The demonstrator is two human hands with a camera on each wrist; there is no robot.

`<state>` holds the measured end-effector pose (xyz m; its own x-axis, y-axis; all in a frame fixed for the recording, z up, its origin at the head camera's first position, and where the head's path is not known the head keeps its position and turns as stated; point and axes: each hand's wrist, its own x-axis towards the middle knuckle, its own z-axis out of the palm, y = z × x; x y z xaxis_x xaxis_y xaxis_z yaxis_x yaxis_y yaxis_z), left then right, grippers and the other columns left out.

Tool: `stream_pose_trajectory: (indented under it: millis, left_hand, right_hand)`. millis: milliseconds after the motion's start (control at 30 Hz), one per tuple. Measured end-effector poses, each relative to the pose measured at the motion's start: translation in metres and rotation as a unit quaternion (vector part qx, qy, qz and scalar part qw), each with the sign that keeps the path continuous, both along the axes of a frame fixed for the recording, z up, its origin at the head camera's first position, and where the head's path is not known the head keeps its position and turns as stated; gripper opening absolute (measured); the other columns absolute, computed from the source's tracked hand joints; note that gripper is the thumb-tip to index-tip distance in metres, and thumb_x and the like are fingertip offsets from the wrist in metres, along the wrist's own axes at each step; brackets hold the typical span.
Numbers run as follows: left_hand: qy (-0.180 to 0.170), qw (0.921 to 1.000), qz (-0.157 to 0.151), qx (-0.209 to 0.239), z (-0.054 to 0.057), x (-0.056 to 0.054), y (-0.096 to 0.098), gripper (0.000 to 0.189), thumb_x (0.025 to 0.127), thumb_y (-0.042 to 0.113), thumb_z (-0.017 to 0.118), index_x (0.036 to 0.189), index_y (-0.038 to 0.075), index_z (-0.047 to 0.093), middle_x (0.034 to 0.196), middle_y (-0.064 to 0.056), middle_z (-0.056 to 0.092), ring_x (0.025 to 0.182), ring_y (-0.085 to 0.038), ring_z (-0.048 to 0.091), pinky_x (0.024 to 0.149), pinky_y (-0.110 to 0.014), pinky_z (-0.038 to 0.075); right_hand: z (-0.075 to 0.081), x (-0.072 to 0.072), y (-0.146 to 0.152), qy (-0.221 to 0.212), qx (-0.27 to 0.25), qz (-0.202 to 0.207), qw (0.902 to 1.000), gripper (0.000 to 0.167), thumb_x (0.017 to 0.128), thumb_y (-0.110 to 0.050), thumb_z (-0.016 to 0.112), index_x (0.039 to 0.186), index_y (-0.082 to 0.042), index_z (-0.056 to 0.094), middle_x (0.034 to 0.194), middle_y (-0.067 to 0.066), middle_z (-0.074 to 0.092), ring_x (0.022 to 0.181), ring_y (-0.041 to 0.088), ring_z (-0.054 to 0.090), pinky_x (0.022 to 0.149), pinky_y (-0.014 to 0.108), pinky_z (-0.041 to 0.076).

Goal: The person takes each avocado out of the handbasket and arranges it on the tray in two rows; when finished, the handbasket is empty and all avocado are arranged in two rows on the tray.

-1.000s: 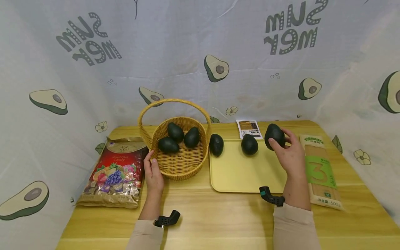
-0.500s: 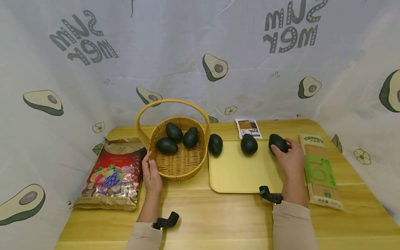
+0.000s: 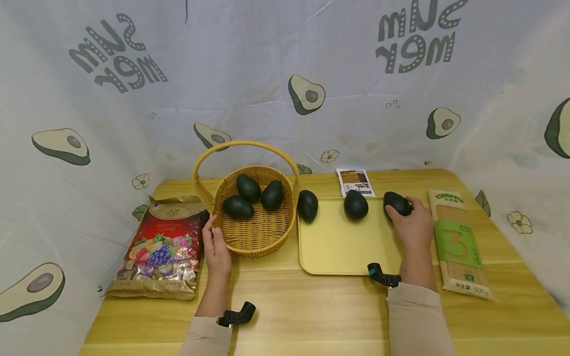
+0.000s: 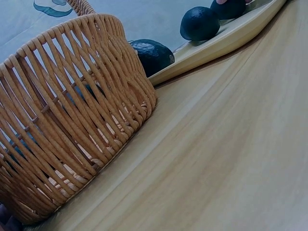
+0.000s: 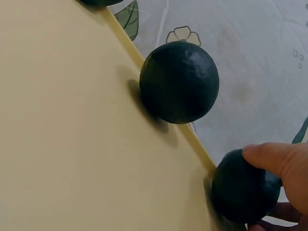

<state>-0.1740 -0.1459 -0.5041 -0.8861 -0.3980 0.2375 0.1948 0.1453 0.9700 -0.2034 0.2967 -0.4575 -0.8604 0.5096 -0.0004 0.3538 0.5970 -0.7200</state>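
My right hand (image 3: 414,225) grips a dark green avocado (image 3: 397,203) at the back right of the yellow tray (image 3: 343,249). In the right wrist view the thumb (image 5: 269,158) lies over this avocado, with fingers on its far side. A second avocado (image 3: 356,204) sits to its left at the tray's back edge, and a third (image 3: 308,205) lies at the back left corner. My left hand (image 3: 218,249) rests with extended fingers against the left side of the handled wicker basket (image 3: 254,242). Several avocados (image 3: 248,188) lie inside the basket.
A red and gold candy bag (image 3: 162,247) lies left of the left hand. To the right of the tray is a noodle pack (image 3: 458,244) with a green label. A small white packet (image 3: 355,182) lies behind the tray, before the printed curtain (image 3: 262,74).
The right hand has lowered its avocado onto the tray's back right, slightly right of where it was held, and still grips it. The left hand stays at the basket.
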Motion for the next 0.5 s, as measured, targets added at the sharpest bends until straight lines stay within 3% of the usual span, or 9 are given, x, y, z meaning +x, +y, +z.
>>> stream_pose_trajectory:
  millis: [100, 333, 500]
  left_hand:
    - [-0.003, 1.0, 0.0, -0.003, 0.0004, 0.0009, 0.0003, 0.04, 0.111, 0.024, 0.035, 0.148, 0.012, 0.044, 0.164, -0.014, 0.033, 0.154, -0.034, 0.026, 0.124, -0.059, 0.019]
    - [-0.007, 1.0, 0.002, -0.007, -0.0001, 0.0009, 0.0003, 0.04, 0.112, 0.025, 0.034, 0.148, 0.011, 0.044, 0.164, -0.013, 0.034, 0.153, -0.034, 0.026, 0.124, -0.058, 0.02]
    - [-0.003, 1.0, 0.001, -0.006, 0.0, 0.0011, 0.0003, 0.04, 0.112, 0.025, 0.034, 0.148, 0.012, 0.044, 0.164, -0.013, 0.034, 0.153, -0.034, 0.027, 0.123, -0.058, 0.02]
  right_hand:
    - [-0.0007, 0.0, 0.0016, -0.01, -0.001, 0.001, 0.9999, 0.075, 0.099, -0.042, 0.062, 0.158, -0.005, 0.036, 0.155, 0.03, 0.041, 0.14, 0.052, 0.04, 0.112, 0.064, 0.035]
    - [0.0046, 0.0012, 0.0082, -0.04, -0.001, 0.062, 0.9973, 0.078, 0.098, -0.036, 0.062, 0.16, -0.002, 0.028, 0.155, 0.036, 0.037, 0.137, 0.056, 0.04, 0.108, 0.067, 0.037]
    - [0.0048, 0.0008, 0.0082, -0.034, 0.002, 0.063, 0.9974, 0.077, 0.098, -0.032, 0.062, 0.159, 0.001, 0.027, 0.155, 0.037, 0.036, 0.139, 0.056, 0.038, 0.11, 0.068, 0.035]
